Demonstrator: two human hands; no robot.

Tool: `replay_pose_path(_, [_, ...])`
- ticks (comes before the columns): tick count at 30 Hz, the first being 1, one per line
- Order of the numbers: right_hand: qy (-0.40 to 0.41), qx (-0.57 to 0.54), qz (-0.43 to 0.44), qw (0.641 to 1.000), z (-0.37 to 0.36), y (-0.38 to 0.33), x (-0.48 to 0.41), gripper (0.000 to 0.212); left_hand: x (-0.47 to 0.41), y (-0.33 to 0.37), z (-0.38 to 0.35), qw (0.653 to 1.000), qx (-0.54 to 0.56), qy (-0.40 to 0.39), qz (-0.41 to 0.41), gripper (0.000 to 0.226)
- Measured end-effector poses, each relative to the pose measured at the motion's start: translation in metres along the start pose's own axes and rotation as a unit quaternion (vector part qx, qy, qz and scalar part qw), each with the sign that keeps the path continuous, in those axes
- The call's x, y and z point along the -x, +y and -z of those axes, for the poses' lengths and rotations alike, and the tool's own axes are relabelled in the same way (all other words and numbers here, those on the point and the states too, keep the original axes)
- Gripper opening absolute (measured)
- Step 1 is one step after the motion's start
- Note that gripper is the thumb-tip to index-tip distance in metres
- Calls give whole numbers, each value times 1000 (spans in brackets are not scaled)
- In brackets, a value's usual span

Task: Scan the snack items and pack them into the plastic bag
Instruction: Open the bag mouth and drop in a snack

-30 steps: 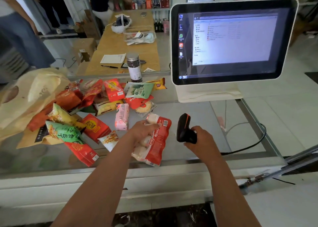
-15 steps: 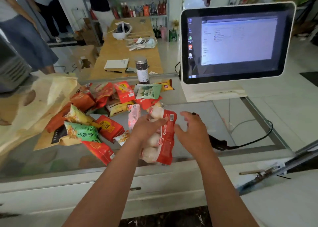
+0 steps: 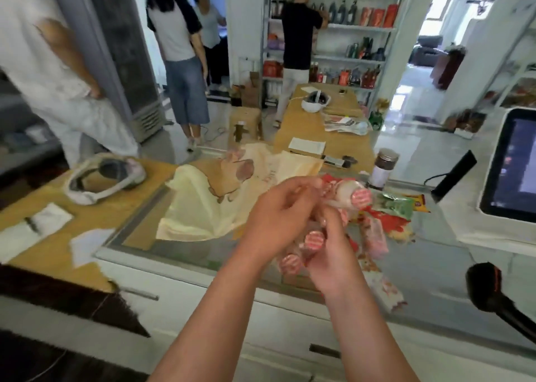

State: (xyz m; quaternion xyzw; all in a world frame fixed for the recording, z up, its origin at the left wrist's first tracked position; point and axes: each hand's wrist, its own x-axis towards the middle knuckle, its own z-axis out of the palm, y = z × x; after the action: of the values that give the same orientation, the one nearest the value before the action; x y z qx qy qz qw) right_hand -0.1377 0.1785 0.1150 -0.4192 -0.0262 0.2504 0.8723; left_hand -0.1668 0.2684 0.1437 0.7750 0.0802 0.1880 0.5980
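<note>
Both my hands hold a long red-and-clear snack pack [image 3: 352, 197] of round white pieces above the glass counter. My left hand [image 3: 278, 216] grips its upper part and my right hand [image 3: 333, 254] grips its lower part. The cream-yellow plastic bag [image 3: 208, 207] lies crumpled on the counter just left of my hands. The remaining snack packets [image 3: 388, 222] lie in a blurred heap behind and to the right of my hands. At the right edge of the counter the black barcode scanner [image 3: 490, 289] lies untouched.
The white register screen [image 3: 510, 164] stands at far right. A dark-lidded jar [image 3: 383, 170] stands behind the snacks. A headset [image 3: 101, 178] and papers [image 3: 34, 225] lie on the wooden table to the left. Several people stand beyond the counter near shelves.
My right hand has put the scanner down and now grips the snack pack together with my left hand. The view has swung left toward the bag.
</note>
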Motion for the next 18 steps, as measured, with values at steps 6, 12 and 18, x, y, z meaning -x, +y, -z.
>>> replay_pose_path(6, [95, -66, -77, 990, -41, 44, -5, 9, 1, -81, 95, 944, -289, 147, -64, 31])
replay_pose_path(12, [89, 47, -107, 989, -27, 39, -25, 19, -15, -129, 128, 855, -511, -31, 86, 87])
replay_pose_path(18, [-25, 202, -204, 958, 2, 5, -53, 36, -26, -145, 131, 874, -442, 188, 67, 36])
